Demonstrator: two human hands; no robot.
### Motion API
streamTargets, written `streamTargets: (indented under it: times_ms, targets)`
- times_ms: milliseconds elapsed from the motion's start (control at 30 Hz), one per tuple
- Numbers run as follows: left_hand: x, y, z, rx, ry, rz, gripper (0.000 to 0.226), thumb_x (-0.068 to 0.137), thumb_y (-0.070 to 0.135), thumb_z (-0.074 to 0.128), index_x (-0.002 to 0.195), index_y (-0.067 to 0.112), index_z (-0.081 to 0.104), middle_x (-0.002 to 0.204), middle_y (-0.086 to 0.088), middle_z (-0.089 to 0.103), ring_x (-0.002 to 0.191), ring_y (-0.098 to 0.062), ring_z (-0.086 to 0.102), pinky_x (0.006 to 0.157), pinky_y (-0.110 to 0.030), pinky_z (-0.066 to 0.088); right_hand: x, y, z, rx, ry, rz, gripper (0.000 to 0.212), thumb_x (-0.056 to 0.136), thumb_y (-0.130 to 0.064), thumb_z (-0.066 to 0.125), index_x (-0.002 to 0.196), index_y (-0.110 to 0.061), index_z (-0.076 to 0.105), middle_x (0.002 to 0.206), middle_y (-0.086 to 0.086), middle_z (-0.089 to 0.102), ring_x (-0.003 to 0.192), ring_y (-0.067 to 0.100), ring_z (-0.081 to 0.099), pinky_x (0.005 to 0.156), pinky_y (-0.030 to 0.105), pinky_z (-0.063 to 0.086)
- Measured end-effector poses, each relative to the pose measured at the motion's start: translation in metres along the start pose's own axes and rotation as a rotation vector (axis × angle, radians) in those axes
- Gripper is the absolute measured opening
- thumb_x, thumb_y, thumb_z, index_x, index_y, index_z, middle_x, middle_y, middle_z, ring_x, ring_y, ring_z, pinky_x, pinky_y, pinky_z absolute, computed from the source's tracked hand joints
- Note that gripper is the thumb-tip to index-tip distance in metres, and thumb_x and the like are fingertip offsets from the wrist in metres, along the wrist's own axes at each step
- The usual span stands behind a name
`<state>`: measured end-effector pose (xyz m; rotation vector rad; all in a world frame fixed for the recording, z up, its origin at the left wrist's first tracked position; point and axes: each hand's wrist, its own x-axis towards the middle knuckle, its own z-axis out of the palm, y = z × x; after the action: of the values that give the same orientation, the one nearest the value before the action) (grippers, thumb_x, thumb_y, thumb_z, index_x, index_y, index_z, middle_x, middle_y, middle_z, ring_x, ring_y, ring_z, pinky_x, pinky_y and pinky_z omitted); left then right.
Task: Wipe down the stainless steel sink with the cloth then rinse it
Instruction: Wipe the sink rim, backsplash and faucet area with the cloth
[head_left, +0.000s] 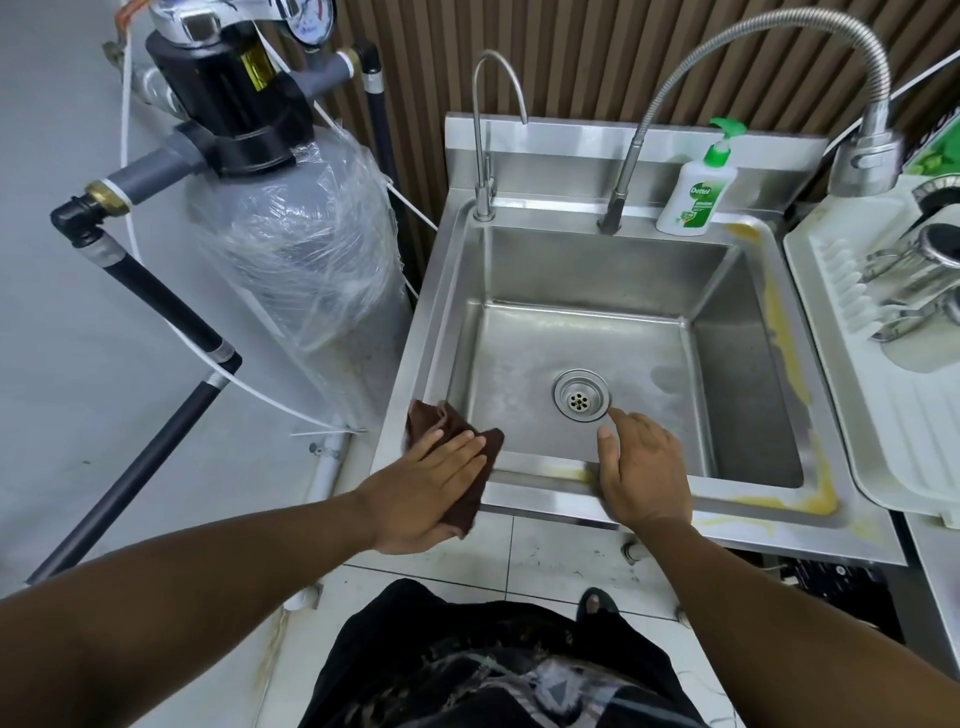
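The stainless steel sink (597, 270) fills the middle of the view, a single deep basin with a flat rim and a low splashback. Yellowish stains (784, 338) run along its right rim and round the front right corner. To its left stands a grey filter tank (311, 249) wrapped in clear plastic, with black pipes branching off it. A white dish rack (883, 415) sits just beside the sink on the right and holds some metal items.

Two taps rise from the back rim: a flexible hose tap, whose spray head (862, 161) hangs out over the dish rack, and a thin gooseneck tap (483, 156) at the back left corner. A white soap bottle (696, 197) with a green pump stands upright on the back rim, right of the hose tap.

The brown cloth (447, 421) lies on the front left corner of the rim, one end draping over the front edge. The left hand (431, 488) rests on top of it, fingers straight and together, pressing it flat; the thumb is hidden.

The right hand (644, 467) hovers over the front rim, relaxed and holding nothing, its forefinger reaching toward the round drain (581, 395) in the basin floor.
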<state>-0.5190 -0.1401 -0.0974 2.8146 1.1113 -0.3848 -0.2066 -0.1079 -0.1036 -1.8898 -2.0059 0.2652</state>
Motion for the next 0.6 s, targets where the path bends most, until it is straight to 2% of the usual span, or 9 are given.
streamTargets:
  times_ms: [133, 333, 400, 500, 600]
  targets:
    - [0.043, 0.037, -0.011, -0.037, 0.020, 0.027, 0.091, 0.092, 0.063, 0.030, 0.157, 0.002, 0.016, 0.165, -0.020, 0.012, 0.154, -0.032, 0.004, 0.124, -0.053, 0.001, -0.001, 0.000, -0.001, 0.004, -0.007, 0.005, 0.052, 0.104, -0.039, 0.027, 0.124, -0.007, 0.063, 0.111, 0.011, 0.070, 0.107, 0.030, 0.060, 0.098, 0.044, 0.044]
    - [0.081, 0.075, -0.019, -0.022, 0.073, 0.036, 0.090, 0.092, 0.063, 0.040, 0.155, 0.002, 0.020, 0.163, -0.021, 0.018, 0.152, -0.035, 0.011, 0.123, -0.053, 0.008, -0.001, 0.002, 0.001, 0.019, 0.000, 0.023, 0.054, 0.103, -0.039, 0.027, 0.128, -0.006, 0.062, 0.115, 0.012, 0.070, 0.112, 0.031, 0.059, 0.100, 0.044, 0.043]
    - [0.073, 0.067, -0.017, -0.038, 0.070, 0.049, 0.090, 0.092, 0.061, 0.042, 0.156, 0.003, 0.019, 0.164, -0.020, 0.016, 0.153, -0.035, 0.009, 0.123, -0.053, 0.008, -0.002, 0.002, 0.001, 0.031, 0.003, 0.024, 0.054, 0.103, -0.039, 0.026, 0.127, -0.006, 0.063, 0.113, 0.012, 0.070, 0.110, 0.031, 0.059, 0.098, 0.044, 0.043]
    - [0.047, 0.039, -0.011, -0.050, 0.039, 0.054, 0.089, 0.090, 0.060, 0.033, 0.157, 0.005, 0.016, 0.166, -0.018, 0.010, 0.154, -0.031, 0.004, 0.124, -0.052, 0.007, -0.001, 0.003, 0.000, 0.040, 0.010, 0.027, 0.053, 0.103, -0.038, 0.027, 0.125, -0.006, 0.063, 0.110, 0.011, 0.069, 0.107, 0.032, 0.060, 0.096, 0.045, 0.044]
    - [0.016, 0.004, -0.008, -0.058, 0.034, 0.002, 0.084, 0.092, 0.056, 0.031, 0.158, 0.006, 0.018, 0.165, -0.014, 0.018, 0.153, -0.027, 0.013, 0.124, -0.049, 0.008, -0.001, 0.002, 0.000, 0.042, 0.014, 0.030, 0.053, 0.103, -0.038, 0.028, 0.125, -0.006, 0.064, 0.110, 0.012, 0.070, 0.107, 0.032, 0.060, 0.097, 0.044, 0.045]
